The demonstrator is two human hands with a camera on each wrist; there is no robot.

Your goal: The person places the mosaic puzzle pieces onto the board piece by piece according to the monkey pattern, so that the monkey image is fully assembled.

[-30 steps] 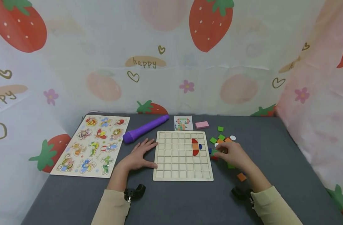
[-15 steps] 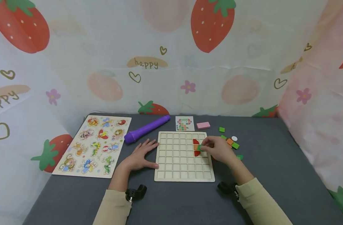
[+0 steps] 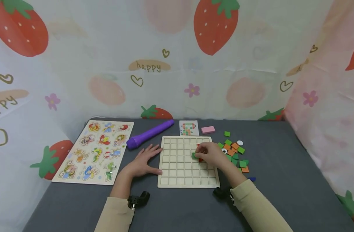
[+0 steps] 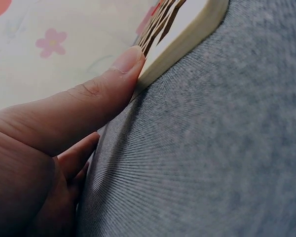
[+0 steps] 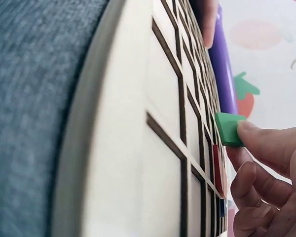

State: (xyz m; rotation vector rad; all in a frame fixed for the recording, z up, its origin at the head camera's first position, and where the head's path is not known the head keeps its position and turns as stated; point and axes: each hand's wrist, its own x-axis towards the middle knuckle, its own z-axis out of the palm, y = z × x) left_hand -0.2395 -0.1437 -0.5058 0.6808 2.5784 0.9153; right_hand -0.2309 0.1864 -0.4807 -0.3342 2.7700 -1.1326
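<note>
A pale wooden grid board [image 3: 177,177] lies on the dark cloth between the hands. My left hand [image 3: 143,161] rests at its left edge, fingers spread and the thumb [image 4: 126,69] against the rim. My right hand [image 3: 213,156] is over the right half of the grid and pinches a small green tile [image 5: 229,129] between thumb and fingertips. In the right wrist view the tile is right at the grid surface. A red piece [image 5: 217,170] and a blue piece [image 5: 222,207] sit in the grid; in the head view the right hand mostly hides them.
Loose green, orange and white pieces [image 3: 234,151] lie right of the board. Behind it are a pattern card [image 3: 189,128] and a pink block [image 3: 208,130]. A purple microphone-shaped stick [image 3: 150,133] lies back left, beside a picture puzzle board [image 3: 87,167].
My right hand has picked the green tile from the loose pieces and carried it left over the grid, past the set red and orange pieces. My left hand stays at the board's edge.
</note>
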